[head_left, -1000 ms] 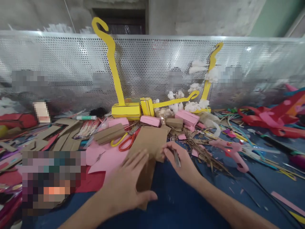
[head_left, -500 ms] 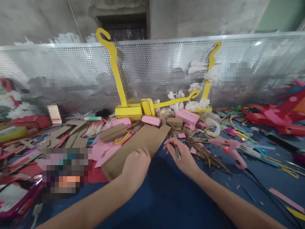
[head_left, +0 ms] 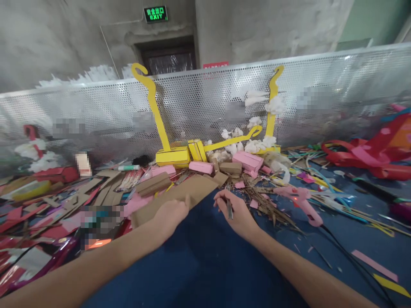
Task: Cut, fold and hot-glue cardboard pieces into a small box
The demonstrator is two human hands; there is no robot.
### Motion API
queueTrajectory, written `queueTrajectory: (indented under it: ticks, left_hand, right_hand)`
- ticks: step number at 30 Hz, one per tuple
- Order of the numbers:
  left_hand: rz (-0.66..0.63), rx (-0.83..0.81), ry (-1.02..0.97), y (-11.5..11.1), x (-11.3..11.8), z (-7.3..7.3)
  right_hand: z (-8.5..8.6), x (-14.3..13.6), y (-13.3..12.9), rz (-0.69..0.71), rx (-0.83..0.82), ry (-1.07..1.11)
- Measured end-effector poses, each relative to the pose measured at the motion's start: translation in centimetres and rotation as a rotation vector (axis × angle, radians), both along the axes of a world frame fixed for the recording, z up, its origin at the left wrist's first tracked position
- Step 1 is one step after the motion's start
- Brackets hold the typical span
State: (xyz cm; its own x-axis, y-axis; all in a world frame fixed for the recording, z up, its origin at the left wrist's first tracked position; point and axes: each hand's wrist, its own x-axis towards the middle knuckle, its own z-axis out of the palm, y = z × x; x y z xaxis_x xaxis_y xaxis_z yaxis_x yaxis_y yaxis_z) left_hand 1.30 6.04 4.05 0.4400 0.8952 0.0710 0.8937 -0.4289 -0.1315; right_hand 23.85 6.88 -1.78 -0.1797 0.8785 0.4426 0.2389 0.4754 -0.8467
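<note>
My left hand [head_left: 171,217] is closed on the lower right edge of a flat brown cardboard sheet [head_left: 189,190], tilted over the clutter. To its right, my right hand [head_left: 236,214] has its fingers curled around a slim silver utility knife [head_left: 230,210], partly hidden by the palm. A gap separates the knife from the cardboard. Just beyond the hands lie a small pink box [head_left: 201,167], a brown cardboard block [head_left: 230,167] and a larger pink box [head_left: 247,161]. Shredded brown scraps [head_left: 269,207] lie right of my right hand.
A pink glue gun [head_left: 303,201] with a black cord lies at right. Yellow hook-topped pieces [head_left: 157,111] stand against a perforated metal panel [head_left: 199,102]. Red paper shapes [head_left: 369,156] occupy the far right; paper scraps and a purple-edged object [head_left: 48,263] are at left.
The view has tilted up, bringing an exit sign into sight. My left hand and the cardboard have shifted slightly left, and the sheet looks flatter. My right hand keeps its hold on the knife.
</note>
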Motion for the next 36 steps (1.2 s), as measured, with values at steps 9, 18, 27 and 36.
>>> queueTrajectory:
  ticks: [9, 18, 27, 36]
  left_hand:
    - [0.186, 0.179, 0.115, 2.4, -1.4, 4.0]
    - [0.328, -0.068, -0.979, 1.3, -2.8, 7.8]
    - [0.198, -0.683, -1.297, 1.0, -1.8, -1.7]
    - [0.183, 0.047, -0.398, 2.0, -6.2, -2.6]
  right_hand:
    - [-0.1, 0.3, 0.1, -0.005, 0.019, 0.042]
    - [1.0, 0.5, -0.4, -0.080, 0.098, 0.273]
    - [1.4, 1.6, 0.1, -0.114, 0.024, 0.341]
    - [0.9, -0.1, 0.3, -0.012, -0.190, 0.197]
